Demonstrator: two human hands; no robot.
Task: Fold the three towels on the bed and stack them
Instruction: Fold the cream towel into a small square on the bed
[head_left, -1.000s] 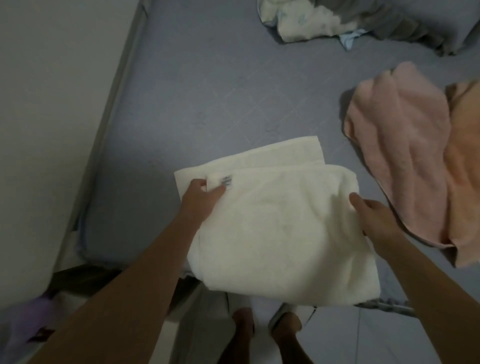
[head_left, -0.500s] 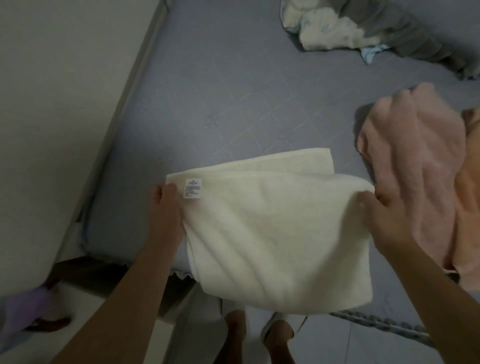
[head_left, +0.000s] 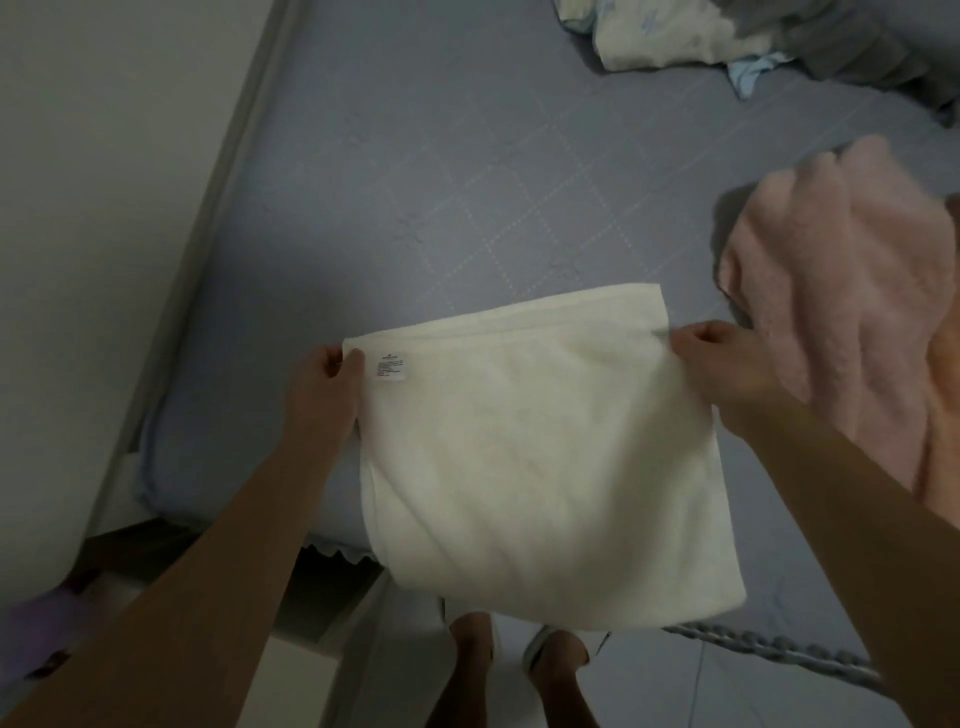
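A cream-white towel (head_left: 530, 457), folded into a rough square, lies at the near edge of the bed and hangs over it. My left hand (head_left: 327, 384) pinches its far left corner beside a small white label (head_left: 390, 365). My right hand (head_left: 727, 364) pinches the far right corner. A pink towel (head_left: 841, 312) lies crumpled to the right, touching my right hand. An orange towel (head_left: 943, 415) lies under it at the frame's right edge, mostly cut off.
The bed has a blue-grey sheet (head_left: 467, 156). A pile of white and grey bedding (head_left: 727, 36) lies at the far right. A pale wall (head_left: 104, 208) runs along the bed's left side. My feet (head_left: 514, 670) stand on the floor below the bed's edge.
Both hands slid outward to the towel's far corners and pulled its upper layer forward, so it nearly covers the lower layer. The label is now face up.
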